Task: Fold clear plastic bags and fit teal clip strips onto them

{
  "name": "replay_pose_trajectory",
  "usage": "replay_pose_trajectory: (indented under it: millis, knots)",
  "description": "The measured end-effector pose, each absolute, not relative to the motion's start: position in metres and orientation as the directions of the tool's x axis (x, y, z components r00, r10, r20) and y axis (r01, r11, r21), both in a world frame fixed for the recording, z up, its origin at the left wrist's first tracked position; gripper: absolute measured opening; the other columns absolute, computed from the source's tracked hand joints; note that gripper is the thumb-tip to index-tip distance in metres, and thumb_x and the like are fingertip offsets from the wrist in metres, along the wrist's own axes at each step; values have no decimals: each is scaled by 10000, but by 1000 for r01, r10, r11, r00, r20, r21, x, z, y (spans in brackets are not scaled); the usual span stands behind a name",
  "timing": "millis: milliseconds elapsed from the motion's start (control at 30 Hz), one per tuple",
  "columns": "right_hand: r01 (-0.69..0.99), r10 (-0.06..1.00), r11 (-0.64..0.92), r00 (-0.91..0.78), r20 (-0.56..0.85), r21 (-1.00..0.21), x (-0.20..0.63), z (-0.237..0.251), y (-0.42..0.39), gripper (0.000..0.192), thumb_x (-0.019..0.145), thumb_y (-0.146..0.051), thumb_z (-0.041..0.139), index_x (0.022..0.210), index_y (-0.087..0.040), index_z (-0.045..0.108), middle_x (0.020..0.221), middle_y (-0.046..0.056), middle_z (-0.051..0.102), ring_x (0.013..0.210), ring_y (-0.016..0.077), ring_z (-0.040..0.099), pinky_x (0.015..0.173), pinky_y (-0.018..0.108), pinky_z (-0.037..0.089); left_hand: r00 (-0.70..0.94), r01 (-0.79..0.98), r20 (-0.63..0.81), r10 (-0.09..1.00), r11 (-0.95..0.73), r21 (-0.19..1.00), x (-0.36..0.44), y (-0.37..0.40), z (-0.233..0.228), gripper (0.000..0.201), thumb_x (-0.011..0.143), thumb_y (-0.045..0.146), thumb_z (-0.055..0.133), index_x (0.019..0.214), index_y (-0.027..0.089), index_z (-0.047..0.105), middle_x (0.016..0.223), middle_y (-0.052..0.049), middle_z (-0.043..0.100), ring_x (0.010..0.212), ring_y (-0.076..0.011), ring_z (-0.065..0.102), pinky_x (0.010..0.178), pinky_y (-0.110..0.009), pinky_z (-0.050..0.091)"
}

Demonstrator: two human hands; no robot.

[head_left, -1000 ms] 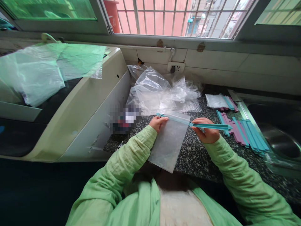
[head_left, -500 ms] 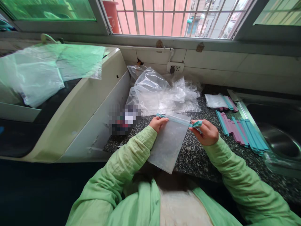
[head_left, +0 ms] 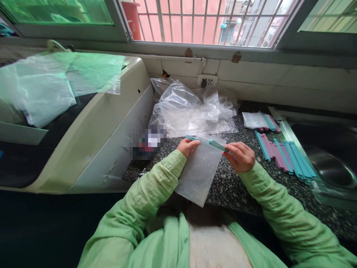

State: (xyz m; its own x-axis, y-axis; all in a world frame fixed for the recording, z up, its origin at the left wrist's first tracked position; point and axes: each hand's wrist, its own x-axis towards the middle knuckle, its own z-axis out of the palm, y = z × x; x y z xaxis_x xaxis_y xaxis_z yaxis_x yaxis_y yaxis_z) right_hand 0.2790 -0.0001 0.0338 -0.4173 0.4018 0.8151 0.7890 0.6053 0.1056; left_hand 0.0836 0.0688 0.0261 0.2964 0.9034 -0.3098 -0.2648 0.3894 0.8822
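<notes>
A frosted plastic bag [head_left: 197, 173] hangs tilted over the counter's front edge. My left hand [head_left: 189, 147] is closed at its upper left corner, pinching the bag together with one end of a teal bag clip [head_left: 218, 145]. The clip lies across the front of the bag near its top edge. Its right end sits between the thumb and fingers of my right hand [head_left: 240, 156], which is closed. Fingers hide part of both clip ends, and I cannot tell whether the clip is fastened.
Behind my hands lies a heap of clear plastic bags [head_left: 192, 108]. To the right are several teal and pink clips [head_left: 284, 154], a small filled packet [head_left: 254, 120] and a metal sink [head_left: 331, 163]. A large beige machine [head_left: 111, 119] stands left, near a blurred-out object [head_left: 147, 143].
The teal clip's right-hand part has swung left from beyond the bag's right edge onto its front. My right hand moved slightly left with it; my left hand stayed put.
</notes>
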Motion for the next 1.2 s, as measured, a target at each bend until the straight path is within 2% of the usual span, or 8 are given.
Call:
replay_pose_trajectory:
  millis: [167, 367, 467, 600, 867, 1033, 1200]
  knots:
    - [790, 416, 602, -434, 799, 116, 279, 32, 1, 241, 750, -186, 600, 989, -164, 569, 769, 60, 635, 677, 143, 553, 623, 258, 482, 285, -254, -307, 908, 381, 889, 84, 70, 22, 360, 429, 290, 754, 413, 140, 427, 332, 96, 311, 324, 1, 242, 369, -188, 140]
    - [796, 424, 592, -442, 790, 127, 279, 31, 2, 228, 748, -186, 602, 975, -164, 588, 758, 57, 637, 670, 144, 549, 613, 258, 479, 282, -275, -291, 914, 368, 888, 84, 69, 21, 323, 362, 291, 738, 402, 140, 456, 321, 91, 336, 314, -5, 254, 359, -186, 140]
    - [799, 432, 589, -442, 786, 126, 279, 30, 3, 209, 753, -189, 595, 960, -163, 601, 755, 56, 640, 671, 143, 549, 615, 255, 480, 268, -256, -291, 918, 359, 897, 84, 70, 20, 297, 379, 280, 727, 397, 137, 467, 319, 90, 334, 319, -5, 253, 362, -184, 147]
    - [813, 461, 569, -439, 771, 123, 279, 29, 4, 179, 771, -208, 573, 941, -175, 621, 750, 46, 644, 675, 137, 555, 623, 249, 483, 264, -218, -285, 922, 344, 913, 84, 72, 18, 258, 427, 273, 716, 420, 126, 504, 329, 87, 334, 334, -11, 261, 372, -188, 165]
    - [832, 512, 539, -450, 731, 135, 279, 26, 5, 176, 796, -227, 544, 940, -186, 637, 742, 41, 645, 666, 133, 550, 623, 248, 478, 252, -193, -264, 931, 316, 929, 84, 72, 15, 250, 409, 288, 709, 435, 128, 519, 336, 83, 365, 351, -19, 281, 382, -192, 193]
    - [821, 486, 554, -457, 746, 142, 279, 25, 6, 180, 779, -200, 564, 940, -160, 634, 728, 51, 636, 658, 136, 531, 613, 242, 464, 266, -136, -233, 935, 276, 952, 82, 73, 14, 269, 458, 301, 710, 434, 124, 509, 356, 79, 361, 369, -21, 285, 397, -194, 212]
    - [819, 501, 553, -472, 725, 151, 278, 24, 7, 188, 780, -189, 560, 945, -138, 635, 727, 63, 633, 668, 145, 523, 622, 248, 456, 250, -110, -224, 942, 257, 960, 81, 71, 18, 248, 444, 293, 711, 445, 118, 535, 379, 62, 422, 401, -36, 328, 416, -190, 240]
